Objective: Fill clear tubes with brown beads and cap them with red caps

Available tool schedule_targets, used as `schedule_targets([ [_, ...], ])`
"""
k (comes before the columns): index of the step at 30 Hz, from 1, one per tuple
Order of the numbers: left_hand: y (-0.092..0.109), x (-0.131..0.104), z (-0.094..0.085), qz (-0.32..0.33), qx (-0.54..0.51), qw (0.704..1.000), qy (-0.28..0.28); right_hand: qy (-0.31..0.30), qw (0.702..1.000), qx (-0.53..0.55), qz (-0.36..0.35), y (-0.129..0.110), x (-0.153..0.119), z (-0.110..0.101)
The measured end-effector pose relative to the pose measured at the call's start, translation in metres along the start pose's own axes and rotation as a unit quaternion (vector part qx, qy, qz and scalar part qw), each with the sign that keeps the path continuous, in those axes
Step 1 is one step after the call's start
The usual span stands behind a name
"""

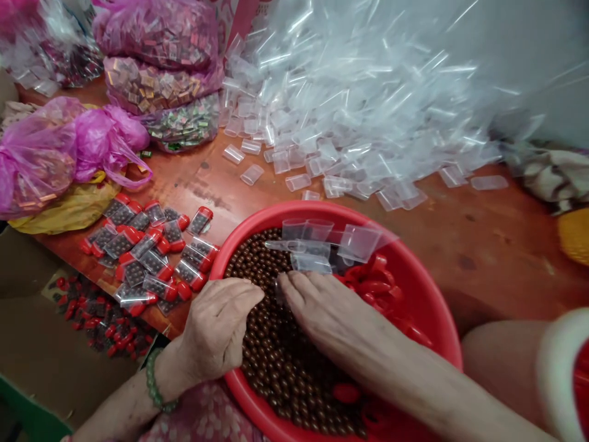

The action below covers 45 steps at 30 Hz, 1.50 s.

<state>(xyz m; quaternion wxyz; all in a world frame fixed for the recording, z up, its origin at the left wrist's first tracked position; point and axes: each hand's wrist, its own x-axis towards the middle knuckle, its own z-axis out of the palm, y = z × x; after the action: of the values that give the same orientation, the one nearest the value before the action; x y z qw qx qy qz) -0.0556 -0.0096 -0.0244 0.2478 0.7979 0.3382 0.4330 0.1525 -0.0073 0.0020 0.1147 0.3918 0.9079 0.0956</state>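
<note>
A red plastic basin (257, 222) holds a mass of shiny brown beads (271, 362), several clear flat tubes (359, 242) and red plastic caps (375, 285). Over the basin's left rim, my left hand (223, 328) is closed, thumb and fingers together; whatever it may hold is hidden. My right hand (317, 313) reaches across the basin, its fingers bent down at the beads. A see-through edge beside its fingertips looks like a clear tube in its grip, mostly covered by the fingers. A red cap (346, 393) lies on the beads below my right forearm.
Bead-filled tubes with red caps (151, 261) lie left of the basin; more fill a box (27, 319) below the table edge. A big heap of clear tubes (340, 116) covers the back. Pink bags (156, 37) of small pieces stand back left. Cloth (556, 178) lies far right.
</note>
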Motion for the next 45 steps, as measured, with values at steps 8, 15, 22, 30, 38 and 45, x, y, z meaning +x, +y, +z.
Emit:
schedule_targets([
  [8, 0.0, 0.001, -0.001, -0.001, 0.02, 1.0, -0.023, -0.075, 0.987, 0.145, 0.013, -0.028, 0.022, 0.011],
  [15, -0.001, -0.001, 0.001, -0.011, 0.046, 0.998, -0.046, -0.035, 0.904, 0.425, -0.019, -0.011, 0.021, 0.035],
  [22, 0.022, 0.007, -0.013, -0.097, 0.103, 0.974, -0.176, 0.032, 0.815, 0.577, 0.036, -0.006, 0.013, 0.032],
  [30, 0.023, 0.031, -0.013, -0.19, -0.062, 0.952, -0.232, 0.109, 0.731, 0.672, 0.046, 0.006, 0.0, 0.002],
  [38, 0.019, 0.039, 0.001, -0.29, -0.248, 0.897, -0.225, 0.169, 0.73, 0.655, 0.09, 0.004, -0.016, -0.011],
  [45, 0.018, 0.036, 0.012, -0.321, -0.292, 0.88, -0.193, 0.222, 0.76, 0.605, 0.082, 0.005, -0.017, -0.022],
])
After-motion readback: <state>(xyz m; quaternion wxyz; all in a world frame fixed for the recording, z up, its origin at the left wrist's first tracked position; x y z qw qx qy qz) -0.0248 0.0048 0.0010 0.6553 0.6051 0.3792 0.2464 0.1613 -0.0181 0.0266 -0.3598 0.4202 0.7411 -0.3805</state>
